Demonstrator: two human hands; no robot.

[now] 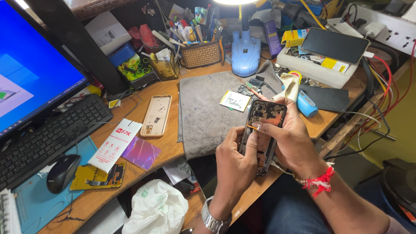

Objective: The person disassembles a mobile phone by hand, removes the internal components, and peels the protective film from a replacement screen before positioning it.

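An opened black phone body (265, 116), back cover off and inner parts exposed, is held upright over the front edge of the wooden desk (160, 149). My left hand (234, 162) grips its lower half from the left, thumb pressed on the inside. My right hand (290, 136), with a red thread at the wrist, grips its right side, fingertips touching the middle of the exposed frame. A grey work mat (203, 104) lies just behind it. On the mat rest a phone battery (235, 100) and small loose parts (251, 86).
A tan phone case (157, 115) lies left of the mat, next to a white packet (115, 145) and purple film (142, 152). Keyboard (47, 138), mouse (63, 172) and monitor (30, 78) fill the left. A blue lamp (245, 50), tool basket (201, 53), another phone (334, 44) and cables crowd the back.
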